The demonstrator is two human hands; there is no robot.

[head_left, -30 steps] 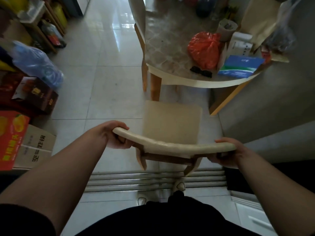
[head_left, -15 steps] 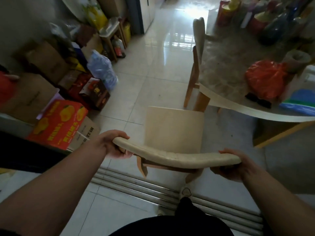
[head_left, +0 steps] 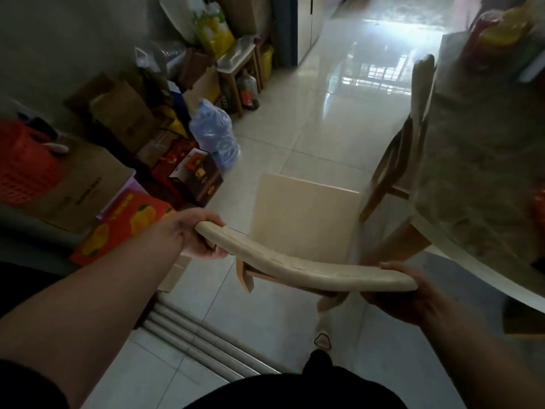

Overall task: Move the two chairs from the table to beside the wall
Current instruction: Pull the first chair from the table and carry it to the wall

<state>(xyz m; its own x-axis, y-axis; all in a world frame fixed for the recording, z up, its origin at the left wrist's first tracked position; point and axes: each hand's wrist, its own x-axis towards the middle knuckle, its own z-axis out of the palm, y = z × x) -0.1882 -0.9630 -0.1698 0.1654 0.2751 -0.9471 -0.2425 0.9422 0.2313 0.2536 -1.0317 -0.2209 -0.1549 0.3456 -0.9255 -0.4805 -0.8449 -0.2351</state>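
Note:
I hold a cream chair (head_left: 303, 219) by its curved padded backrest, its square seat pointing away from me over the tiled floor. My left hand (head_left: 188, 234) grips the backrest's left end and my right hand (head_left: 404, 290) grips its right end. A second chair (head_left: 413, 119) with a cream back and wooden legs stands tucked against the far side of the table (head_left: 483, 184) on the right. The grey wall (head_left: 59, 39) rises at the upper left behind stacked boxes.
Cardboard boxes (head_left: 85, 184), a red fruit box (head_left: 124, 222), a red basket (head_left: 23, 160), a blue plastic bag (head_left: 215, 137) and a small stool (head_left: 239, 69) crowd the left wall. A metal door track (head_left: 200, 346) crosses the floor at my feet. Open tiles stretch ahead.
My view has swung left, from the table towards the cluttered wall. The chair in my hands has turned with me and come away from the table's edge. Both grips are unchanged.

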